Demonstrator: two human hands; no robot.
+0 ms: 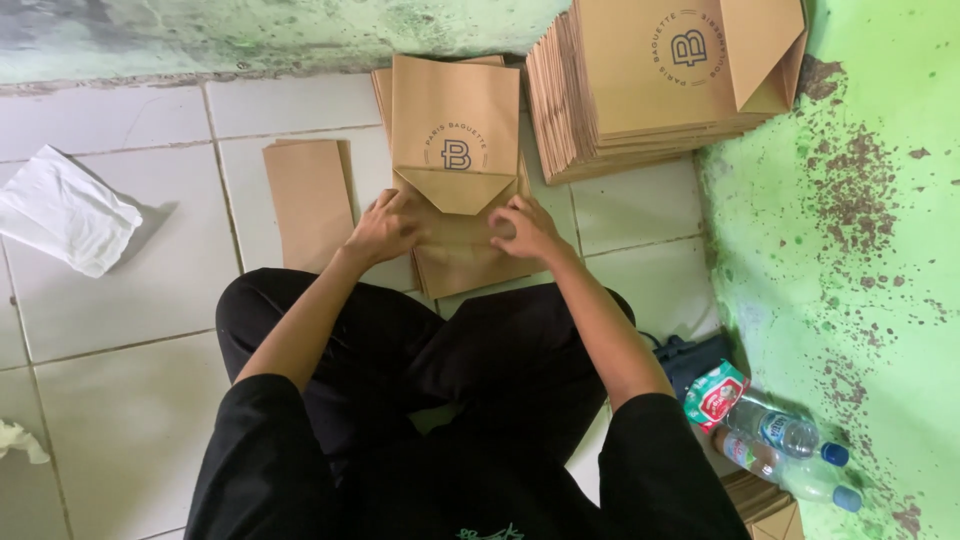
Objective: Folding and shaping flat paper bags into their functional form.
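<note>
Brown paper bag (455,130), bottom flap folded: left hand (382,228) and right hand (527,228) press flat, fingers spread, gripping nothing; creases best kept square.

There is one camera, worn on the person's head. It looks almost straight down, from close above. The person's lap and arms fill the bottom and middle of the frame. The tiled floor (120,330) spreads to the left, and the green wall (880,200) runs down the right edge.
</note>
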